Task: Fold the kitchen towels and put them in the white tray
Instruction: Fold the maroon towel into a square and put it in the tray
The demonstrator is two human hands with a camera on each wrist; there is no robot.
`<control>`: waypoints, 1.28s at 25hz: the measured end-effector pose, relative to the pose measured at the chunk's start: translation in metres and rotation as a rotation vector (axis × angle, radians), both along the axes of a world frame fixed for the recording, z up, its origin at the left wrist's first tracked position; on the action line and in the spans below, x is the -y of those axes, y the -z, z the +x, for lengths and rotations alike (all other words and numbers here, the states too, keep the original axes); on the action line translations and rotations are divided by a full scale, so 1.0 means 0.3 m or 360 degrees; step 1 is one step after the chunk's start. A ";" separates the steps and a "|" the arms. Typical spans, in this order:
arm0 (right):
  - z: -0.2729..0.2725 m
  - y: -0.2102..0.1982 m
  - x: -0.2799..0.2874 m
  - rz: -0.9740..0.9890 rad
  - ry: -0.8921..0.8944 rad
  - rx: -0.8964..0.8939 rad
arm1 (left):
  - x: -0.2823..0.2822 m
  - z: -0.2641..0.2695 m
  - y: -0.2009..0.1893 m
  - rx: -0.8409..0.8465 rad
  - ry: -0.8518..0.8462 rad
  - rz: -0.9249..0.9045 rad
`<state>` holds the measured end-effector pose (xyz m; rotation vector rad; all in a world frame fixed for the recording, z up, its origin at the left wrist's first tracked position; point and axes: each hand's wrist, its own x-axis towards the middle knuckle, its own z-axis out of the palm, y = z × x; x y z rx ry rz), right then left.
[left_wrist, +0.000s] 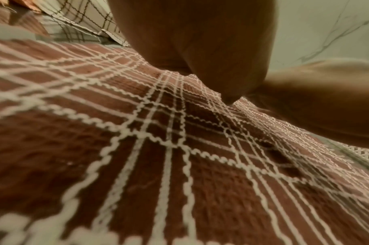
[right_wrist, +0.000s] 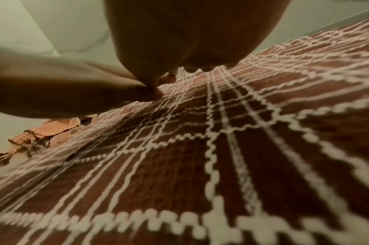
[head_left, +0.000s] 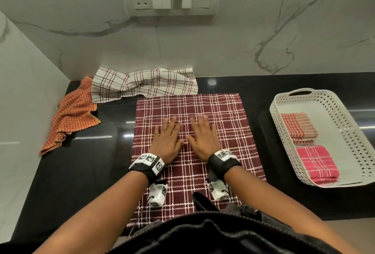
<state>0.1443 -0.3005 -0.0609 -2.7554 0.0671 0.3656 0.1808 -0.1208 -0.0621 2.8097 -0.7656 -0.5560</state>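
Black bench (head_left: 101,162), maroon towel (head_left: 233,132) spread at centre: pressing flat with left hand (head_left: 166,138) and right hand (head_left: 203,138), fingers straight, gripping nothing; smoothing outward before folding toward tray (head_left: 284,152).

Count for your log: five kitchen towels in the head view. Three lie on the table (head_left: 97,172): one maroon plaid towel (head_left: 223,124) at centre, one white checked towel (head_left: 142,83) and one orange checked towel (head_left: 73,118) at upper left. Two folded ones sit in the one white tray (head_left: 284,144) at right: one red-and-tan towel (head_left: 298,127), one pink plaid towel (head_left: 316,163). Your two hands: left hand (head_left: 167,140), right hand (head_left: 204,139).
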 end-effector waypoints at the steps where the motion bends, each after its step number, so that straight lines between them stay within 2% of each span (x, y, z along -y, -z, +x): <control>1: 0.015 0.005 -0.038 0.0007 -0.0094 -0.0044 | 0.029 0.011 0.001 -0.0027 0.0025 0.0005; 3: 0.034 0.029 -0.041 -0.0019 -0.0173 -0.0116 | 0.032 0.033 0.025 -0.0051 0.0038 0.0042; 6: 0.047 0.072 0.105 -0.0100 -0.0175 -0.0102 | -0.084 0.072 0.073 -0.0011 -0.0029 0.0105; 10: 0.026 0.092 0.395 -0.0126 0.0307 -0.0096 | -0.272 0.108 0.101 0.0063 -0.0215 0.0102; 12: 0.008 0.081 0.473 -0.0138 0.0411 -0.0113 | -0.308 0.116 0.102 0.0047 -0.0233 0.0089; 14: 0.007 0.071 0.482 -0.0124 0.0444 -0.0141 | -0.300 0.117 0.096 0.0010 -0.0248 0.0088; 18: 0.090 0.041 0.368 -0.0112 0.0517 -0.0048 | -0.201 0.141 0.040 0.0082 -0.0279 0.0076; 22: 0.226 0.034 0.176 -0.0088 0.0069 0.0013 | 0.013 0.218 0.001 0.0023 -0.0073 -0.0046; 25: 0.301 0.044 0.100 -0.0117 -0.0228 -0.0086 | 0.126 0.274 0.014 -0.0040 0.0058 -0.0050; 28: 0.331 0.071 0.182 -0.0156 -0.0236 -0.0130 | 0.083 0.329 0.059 -0.0060 0.0045 0.0020; 32: 0.328 0.088 0.420 -0.0215 0.0139 -0.0122 | -0.070 0.384 0.091 0.0038 -0.0071 0.0112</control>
